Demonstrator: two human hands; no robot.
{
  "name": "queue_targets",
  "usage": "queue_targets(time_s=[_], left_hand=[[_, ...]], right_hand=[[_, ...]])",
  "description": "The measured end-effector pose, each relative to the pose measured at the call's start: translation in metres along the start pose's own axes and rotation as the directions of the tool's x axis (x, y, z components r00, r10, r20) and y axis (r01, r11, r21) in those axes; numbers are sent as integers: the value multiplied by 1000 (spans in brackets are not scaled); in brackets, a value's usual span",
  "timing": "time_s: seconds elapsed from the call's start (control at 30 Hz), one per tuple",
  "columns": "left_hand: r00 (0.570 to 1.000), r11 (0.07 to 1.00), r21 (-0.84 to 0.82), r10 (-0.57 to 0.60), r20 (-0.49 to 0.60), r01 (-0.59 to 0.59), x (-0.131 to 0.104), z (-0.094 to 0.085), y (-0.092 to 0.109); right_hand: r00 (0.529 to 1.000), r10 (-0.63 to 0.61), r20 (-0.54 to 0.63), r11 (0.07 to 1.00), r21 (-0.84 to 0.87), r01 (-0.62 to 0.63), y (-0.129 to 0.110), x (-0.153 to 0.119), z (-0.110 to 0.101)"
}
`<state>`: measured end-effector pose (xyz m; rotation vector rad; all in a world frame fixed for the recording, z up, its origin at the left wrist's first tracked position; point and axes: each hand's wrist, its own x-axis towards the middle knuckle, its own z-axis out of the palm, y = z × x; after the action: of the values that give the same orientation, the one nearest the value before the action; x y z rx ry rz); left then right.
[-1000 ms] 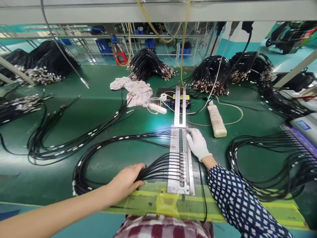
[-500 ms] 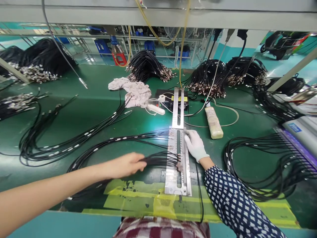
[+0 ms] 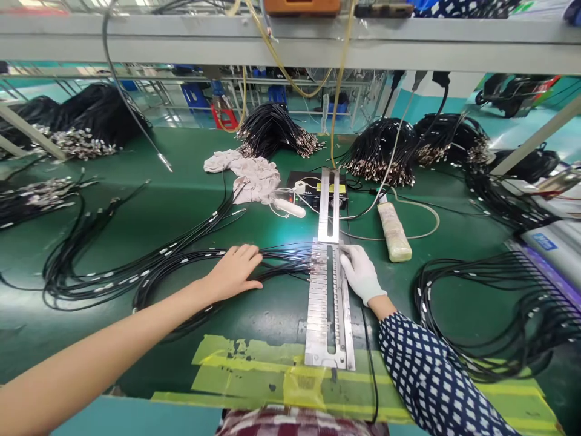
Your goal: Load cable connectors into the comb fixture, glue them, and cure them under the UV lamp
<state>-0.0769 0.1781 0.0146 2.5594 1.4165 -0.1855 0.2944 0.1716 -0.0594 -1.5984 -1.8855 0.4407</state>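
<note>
My bare left hand (image 3: 237, 270) lies palm down over a bundle of black cables (image 3: 181, 261), its thumb apart from the fingers. The cable ends rest on the upper left side of a slotted metal fixture (image 3: 319, 315). My right hand (image 3: 361, 274), in a white glove, touches the fixture's upper right edge; its fingers are drawn together, and whether something small is between them is hidden. A second slotted metal plate (image 3: 324, 206) extends behind the fixture, in front of a black box (image 3: 308, 183).
A white cloth (image 3: 256, 178) and a taped bottle-like item (image 3: 394, 233) lie behind my hands. Cable piles (image 3: 272, 130) line the table's back. More cables (image 3: 422, 290) run into a grey device (image 3: 556, 248) at right. Yellow tape (image 3: 245, 369) covers the front edge.
My left hand has moved up and away from the fixture's lower part, and the cables it held now lie with the others near the top. My right hand stays beside the fixture. The view has tilted up slightly.
</note>
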Motion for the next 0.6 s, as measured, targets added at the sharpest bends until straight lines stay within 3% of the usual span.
queue_targets(time_s=[0.07,0.2,0.4,0.47,0.6], left_hand=[[998,998,57,22,-51,-19,15,5,1],[990,999,-8,36,139,-35,30,8,7],[963,993,84,52,265,-77,8,8,30],[961,986,144,43,273,-85,-1,-1,33],[977,957,282,-1,211,-60,-15,-38,41]], right_hand=[[1000,-1,0,1000,7,1,-1,0,-1],[1000,12,1,1000,26,-13,-5,-1,-3],[999,45,-13,992,116,-44,-5,-2,0],[997,67,-36,980,192,-59,-7,-4,-4],[994,98,-47,904,422,-69,-30,-8,-18]])
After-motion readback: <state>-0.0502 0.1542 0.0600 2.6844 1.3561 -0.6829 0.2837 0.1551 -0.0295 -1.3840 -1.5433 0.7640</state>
